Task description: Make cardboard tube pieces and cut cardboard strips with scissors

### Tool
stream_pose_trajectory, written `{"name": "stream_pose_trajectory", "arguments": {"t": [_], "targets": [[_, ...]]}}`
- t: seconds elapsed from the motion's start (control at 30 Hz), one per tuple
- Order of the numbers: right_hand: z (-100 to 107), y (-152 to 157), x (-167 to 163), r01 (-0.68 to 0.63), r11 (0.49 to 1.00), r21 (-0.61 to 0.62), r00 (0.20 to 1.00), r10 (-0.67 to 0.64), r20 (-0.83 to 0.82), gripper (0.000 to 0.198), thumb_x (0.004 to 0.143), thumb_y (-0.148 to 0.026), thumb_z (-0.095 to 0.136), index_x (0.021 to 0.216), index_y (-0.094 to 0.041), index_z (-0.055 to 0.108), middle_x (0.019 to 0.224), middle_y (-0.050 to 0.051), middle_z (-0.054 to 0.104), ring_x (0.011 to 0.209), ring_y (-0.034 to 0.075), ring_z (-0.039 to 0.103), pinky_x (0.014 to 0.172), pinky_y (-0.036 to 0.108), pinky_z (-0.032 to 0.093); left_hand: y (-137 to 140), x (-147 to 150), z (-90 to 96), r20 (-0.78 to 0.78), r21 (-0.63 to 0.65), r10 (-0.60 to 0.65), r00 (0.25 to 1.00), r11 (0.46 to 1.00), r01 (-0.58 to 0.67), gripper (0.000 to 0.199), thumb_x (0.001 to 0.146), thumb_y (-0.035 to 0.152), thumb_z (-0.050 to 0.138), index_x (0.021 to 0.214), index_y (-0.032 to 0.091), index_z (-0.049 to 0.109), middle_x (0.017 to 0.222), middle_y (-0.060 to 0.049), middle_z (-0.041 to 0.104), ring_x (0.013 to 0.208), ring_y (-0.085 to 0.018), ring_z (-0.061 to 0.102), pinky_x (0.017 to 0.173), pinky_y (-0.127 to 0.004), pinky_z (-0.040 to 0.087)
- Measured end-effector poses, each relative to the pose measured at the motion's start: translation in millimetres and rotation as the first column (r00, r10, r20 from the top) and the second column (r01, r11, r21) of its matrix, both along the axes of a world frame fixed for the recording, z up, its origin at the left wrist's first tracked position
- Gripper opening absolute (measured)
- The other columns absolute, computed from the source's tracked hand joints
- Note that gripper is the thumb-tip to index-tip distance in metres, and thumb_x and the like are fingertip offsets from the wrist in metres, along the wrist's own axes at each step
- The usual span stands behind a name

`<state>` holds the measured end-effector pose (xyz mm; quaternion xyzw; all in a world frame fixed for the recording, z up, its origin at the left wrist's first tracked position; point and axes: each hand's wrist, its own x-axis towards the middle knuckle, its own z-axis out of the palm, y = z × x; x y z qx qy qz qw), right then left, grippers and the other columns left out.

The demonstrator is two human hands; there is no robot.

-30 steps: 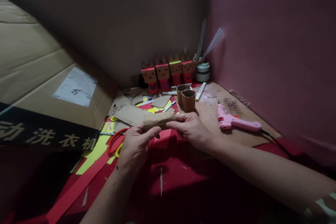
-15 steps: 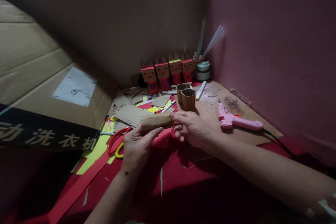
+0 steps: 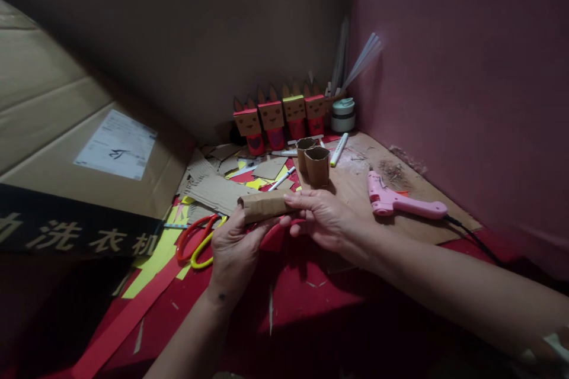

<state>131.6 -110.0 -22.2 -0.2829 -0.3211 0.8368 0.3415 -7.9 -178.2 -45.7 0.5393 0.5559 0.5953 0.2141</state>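
I have a rolled piece of brown cardboard (image 3: 264,206) between my two hands, lying nearly crosswise in front of me, its right end slightly higher than its left. My left hand (image 3: 235,246) cradles the left end, with the thumb stretched along the near, lower side. My right hand (image 3: 324,219) grips the right end, thumb laid over the cardboard and the other fingers curled just below it. Both hands are closed on the same piece and sit close together; I cannot tell whether my left thumb touches the right hand's fingers.

The roll is held above the red table cover (image 3: 302,314). Just left of my left hand lie scissors, their red handle (image 3: 179,249) and yellow handle (image 3: 201,266) towards me. A long red paper strip (image 3: 128,323) runs down to the left of my forearm.

Just beyond my right hand, two short cardboard tubes (image 3: 317,170) stand upright side by side on a flat brown board (image 3: 355,207). On that same board, to the right, a pink glue gun (image 3: 386,202) lies on its side. Farther back, four box-headed figures (image 3: 272,117) with pointed ears stand in a row.
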Motion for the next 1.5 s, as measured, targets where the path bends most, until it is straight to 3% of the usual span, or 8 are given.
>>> {"name": "stream_pose_trajectory", "arguments": {"t": [0.27, 0.7, 0.97, 1.23, 1.33, 1.37, 1.43, 1.5], "targets": [[-9, -3, -7, -0.044, 0.997, -0.068, 0.996, 0.038, -0.080, 0.016, 0.062, -0.008, 0.071, 0.078, -0.008, 0.067, 0.066, 0.002, 0.063, 0.050, 0.007, 0.049, 0.036, 0.018, 0.026, 5, -3, -6.0, -0.385, 0.205, -0.054, 0.921, 0.968, 0.143, 0.021, 0.077, 0.013, 0.066, 0.096, 0.022, 0.072, 0.095, -0.004, 0.070, 0.091, -0.020, 0.063, 0.085, -0.037, 0.050], [-12, -6, -8, -0.025, 0.996, 0.081, 0.985, 0.038, -0.168, 0.024, 0.055, -0.017, 0.079, 0.067, -0.011, 0.060, 0.054, -0.004, 0.053, 0.041, 0.004, 0.039, 0.035, 0.019, 0.028, 3, -6, -2.6, -0.530, 0.390, 0.102, 0.842, 0.911, 0.135, 0.021, 0.076, 0.005, 0.065, 0.089, 0.021, 0.070, 0.091, -0.004, 0.071, 0.085, -0.018, 0.065, 0.084, -0.037, 0.052], [-8, 5, 3, -0.128, 0.992, 0.015, 0.985, 0.129, -0.115, 0.031, 0.072, -0.038, 0.070, 0.089, -0.019, 0.053, 0.064, -0.002, 0.056, 0.049, 0.011, 0.050, 0.036, 0.021, 0.030, -6, -11, 5.9, -0.774, 0.545, 0.333, 0.538, 0.783, 0.299, 0.018, 0.073, -0.001, 0.063, 0.078, 0.016, 0.062, 0.067, -0.002, 0.068, 0.071, -0.016, 0.065, 0.073, -0.031, 0.054], [-16, 11, 4, -0.207, 0.952, 0.223, 0.978, 0.210, 0.013, 0.039, 0.075, -0.051, 0.064, 0.092, -0.018, 0.052, 0.067, 0.000, 0.052, 0.051, 0.011, 0.052, 0.038, 0.022, 0.038, -9, -23, 15.0, -0.883, 0.385, 0.209, 0.421, 0.836, 0.391, 0.021, 0.078, -0.002, 0.051, 0.082, 0.016, 0.061, 0.068, -0.004, 0.066, 0.073, -0.017, 0.062, 0.080, -0.033, 0.052], [-6, 13, 13, -0.186, 0.810, 0.556, 0.962, 0.034, 0.272, 0.051, 0.075, -0.058, 0.061, 0.105, -0.018, 0.051, 0.081, 0.004, 0.056, 0.061, 0.014, 0.055, 0.049, 0.028, 0.046, -11, -29, 22.2, -0.926, 0.291, 0.144, 0.350, 0.863, 0.414, 0.022, 0.081, 0.001, 0.046, 0.086, 0.017, 0.060, 0.076, -0.007, 0.067, 0.081, -0.019, 0.061, 0.080, -0.035, 0.051], [-2, 13, 16, -0.183, 0.684, 0.706, 0.942, -0.084, 0.326, 0.058, 0.070, -0.055, 0.068, 0.112, -0.019, 0.050, 0.092, 0.007, 0.057, 0.073, 0.017, 0.057, 0.060, 0.032, 0.049, -12, -30, 24.4, -0.935, 0.265, 0.129, 0.331, 0.873, 0.409, 0.021, 0.082, 0.002, 0.046, 0.085, 0.017, 0.060, 0.078, -0.008, 0.066, 0.082, -0.020, 0.060, 0.079, -0.034, 0.051], [2, 9, 20, -0.268, 0.313, 0.911, 0.902, -0.251, 0.351, 0.081, 0.058, -0.041, 0.081, 0.127, -0.019, 0.044, 0.119, 0.012, 0.052, 0.104, 0.026, 0.052, 0.088, 0.043, 0.045, -13, -30, 27.4, -0.943, 0.240, 0.122, 0.309, 0.893, 0.381, 0.018, 0.084, 0.005, 0.046, 0.079, 0.017, 0.058, 0.074, -0.006, 0.064, 0.078, -0.019, 0.058, 0.073, -0.032, 0.050], [0, 3, 18, -0.379, 0.017, 0.925, 0.884, -0.290, 0.368, 0.088, 0.062, -0.026, 0.078, 0.138, -0.017, 0.033, 0.132, 0.016, 0.044, 0.120, 0.030, 0.041, 0.102, 0.049, 0.032, -15, -25, 28.7, -0.940, 0.235, 0.117, 0.321, 0.903, 0.359, 0.019, 0.084, 0.006, 0.048, 0.071, 0.017, 0.054, 0.066, -0.004, 0.059, 0.069, -0.017, 0.054, 0.065, -0.030, 0.048]]}}
